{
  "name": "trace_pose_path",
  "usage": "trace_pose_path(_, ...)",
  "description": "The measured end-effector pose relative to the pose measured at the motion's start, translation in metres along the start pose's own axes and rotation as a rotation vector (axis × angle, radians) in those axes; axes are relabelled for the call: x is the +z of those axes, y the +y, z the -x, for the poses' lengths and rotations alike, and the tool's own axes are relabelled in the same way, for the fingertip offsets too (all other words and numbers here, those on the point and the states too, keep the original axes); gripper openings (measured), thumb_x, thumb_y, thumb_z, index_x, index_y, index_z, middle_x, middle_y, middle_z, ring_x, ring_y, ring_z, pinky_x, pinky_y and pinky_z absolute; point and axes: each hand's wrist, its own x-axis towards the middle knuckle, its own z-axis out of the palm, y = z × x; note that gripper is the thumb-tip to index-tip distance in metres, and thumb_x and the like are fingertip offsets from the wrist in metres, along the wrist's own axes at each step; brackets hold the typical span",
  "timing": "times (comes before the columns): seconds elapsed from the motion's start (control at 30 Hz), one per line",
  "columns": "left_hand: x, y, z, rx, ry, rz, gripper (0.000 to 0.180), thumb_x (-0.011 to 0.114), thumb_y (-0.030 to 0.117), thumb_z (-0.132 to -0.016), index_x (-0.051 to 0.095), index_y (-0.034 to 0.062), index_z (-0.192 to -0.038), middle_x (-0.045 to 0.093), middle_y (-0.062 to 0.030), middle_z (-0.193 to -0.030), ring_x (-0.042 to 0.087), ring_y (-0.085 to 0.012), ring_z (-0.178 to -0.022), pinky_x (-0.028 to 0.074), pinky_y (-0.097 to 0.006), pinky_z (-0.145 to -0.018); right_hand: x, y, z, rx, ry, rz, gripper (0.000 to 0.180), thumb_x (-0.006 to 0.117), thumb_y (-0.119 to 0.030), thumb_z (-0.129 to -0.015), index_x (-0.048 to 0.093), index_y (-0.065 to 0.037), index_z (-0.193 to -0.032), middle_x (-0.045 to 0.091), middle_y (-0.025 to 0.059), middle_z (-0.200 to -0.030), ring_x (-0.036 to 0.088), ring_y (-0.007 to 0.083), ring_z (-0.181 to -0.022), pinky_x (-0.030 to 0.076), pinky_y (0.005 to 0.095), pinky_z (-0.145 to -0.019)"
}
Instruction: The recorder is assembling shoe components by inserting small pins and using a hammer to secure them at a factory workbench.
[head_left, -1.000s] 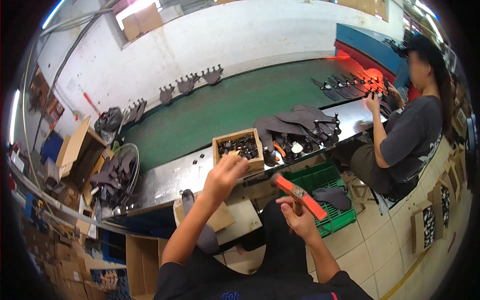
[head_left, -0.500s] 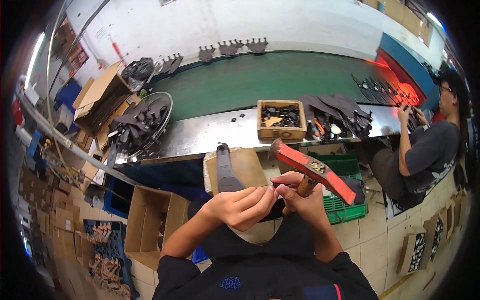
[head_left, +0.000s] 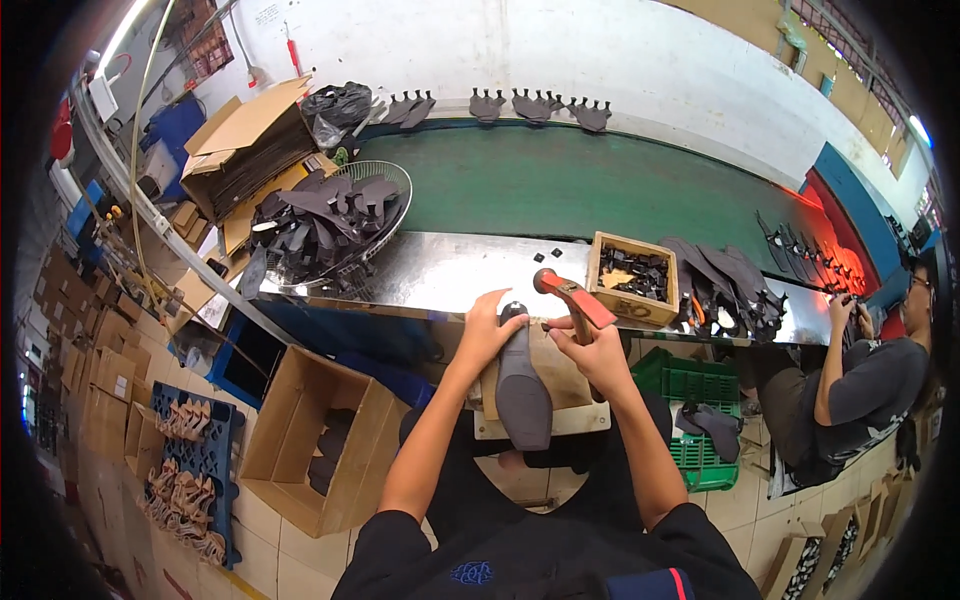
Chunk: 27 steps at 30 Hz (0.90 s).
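A grey-black shoe sole point(head_left: 523, 400) lies on a worn block point(head_left: 563, 368) in front of me, its wide end toward me. My left hand point(head_left: 490, 335) is closed on the sole's narrow far end, thumb on top. My right hand point(head_left: 600, 362) grips a red-headed hammer point(head_left: 582, 300) by its wooden handle, with the head raised over the block. A small dark piece point(head_left: 546, 326) shows at the right thumb and fingertips, beside the sole's tip; its exact shape is too small to make out.
A metal bench point(head_left: 450, 270) holds a wooden box point(head_left: 635, 305) of small black parts, a wire basket point(head_left: 380, 235) of soles and more soles point(head_left: 735, 285). Behind runs a green conveyor belt point(head_left: 560, 190). A cardboard box point(head_left: 290, 440) stands left, a green crate point(head_left: 700, 460) right. A co-worker point(head_left: 860, 390) sits far right.
My hands have moved apart from each other and forward. The left one has taken hold of the sole, which has shifted right and toward me on the block. The hammer stays in my right hand.
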Motion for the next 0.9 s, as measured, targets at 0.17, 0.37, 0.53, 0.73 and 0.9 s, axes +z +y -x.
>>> trace_pose_path(0.17, -0.001, 0.032, 0.016, -0.081, -0.167, -0.152, 0.024, 0.078, 0.022, -0.076, 0.073, 0.0091, -0.096, 0.070, -0.0054, -0.094, 0.063, -0.0229, -0.093, 0.034, -0.039, -0.091, 0.006, 0.037, -0.024, -0.023, 0.000, -0.053, 0.022, 0.075, -0.010, -0.086, 0.073, 0.004, -0.103, 0.067, -0.0007, -0.080, 0.051, 0.0048, -0.070, 0.045, 0.0253, -0.064)
trace_pose_path(0.37, -0.001, 0.038, 0.044, -0.105, -0.086, -0.151, 0.022, 0.078, 0.019, -0.075, 0.071, 0.0067, -0.092, 0.071, -0.0049, -0.098, 0.064, -0.0216, -0.102, 0.033, -0.039, -0.095, 0.012, 0.034, -0.028, 0.057, -0.133, 0.001, 0.024, 0.074, -0.007, -0.087, 0.073, 0.005, -0.107, 0.076, 0.0092, -0.095, 0.067, 0.0120, -0.087, 0.053, 0.0294, -0.080)
trace_pose_path(0.53, 0.000, 0.035, 0.043, -0.134, -0.114, -0.126, 0.022, 0.078, 0.017, -0.074, 0.071, 0.0061, -0.092, 0.071, -0.0065, -0.104, 0.063, -0.0214, -0.108, 0.033, -0.040, -0.097, 0.007, 0.031, -0.026, -0.063, -0.174, 0.102, 0.024, 0.074, -0.006, -0.086, 0.071, 0.003, -0.108, 0.074, 0.0133, -0.091, 0.067, 0.0146, -0.081, 0.053, 0.0299, -0.076)
trace_pose_path(0.73, -0.002, 0.044, 0.039, -0.144, -0.150, -0.095, 0.026, 0.079, 0.019, -0.075, 0.074, 0.0078, -0.098, 0.071, -0.0068, -0.108, 0.063, -0.0211, -0.109, 0.033, -0.040, -0.098, -0.001, 0.027, -0.024, -0.183, -0.216, 0.289, 0.019, 0.071, -0.003, -0.086, 0.070, 0.004, -0.104, 0.074, 0.0136, -0.093, 0.071, 0.0194, -0.084, 0.055, 0.0298, -0.077)
trace_pose_path(0.9, -0.004, 0.033, 0.045, -0.143, -0.151, -0.094, 0.028, 0.080, 0.025, -0.077, 0.074, 0.0089, -0.100, 0.071, -0.0067, -0.106, 0.061, -0.0224, -0.113, 0.029, -0.043, -0.101, 0.003, 0.018, -0.024, -0.320, -0.227, 0.362, 0.022, 0.072, -0.001, -0.081, 0.069, 0.003, -0.102, 0.072, 0.0131, -0.092, 0.069, 0.0208, -0.078, 0.053, 0.0304, -0.073)
